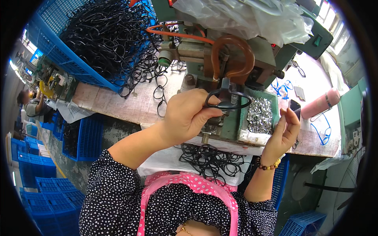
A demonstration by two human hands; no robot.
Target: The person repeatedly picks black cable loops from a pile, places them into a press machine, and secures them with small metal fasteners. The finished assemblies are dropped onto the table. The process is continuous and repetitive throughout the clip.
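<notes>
My left hand [184,115] is closed on a black eyeglass frame [226,105], thumb and fingers pinching it at one side. The frame is up against the head of a green bench machine [193,50], below a looped brown tube [249,51]. My right hand [284,133] is raised just right of a tray [252,137] of small shiny metal pieces [260,113]. Its thumb and fingertips are drawn together, and anything between them is too small to make out. More black eyeglass frames [212,158] lie in a heap on white cloth over my lap.
A blue basket [80,63] piled with black frames stands at the back left, some spilling onto the bench. Right of the tray are a pink bottle [321,104] and blue glasses frames [326,134]. Blue crates [86,137] stand lower left; a fan [350,185] is at the far right.
</notes>
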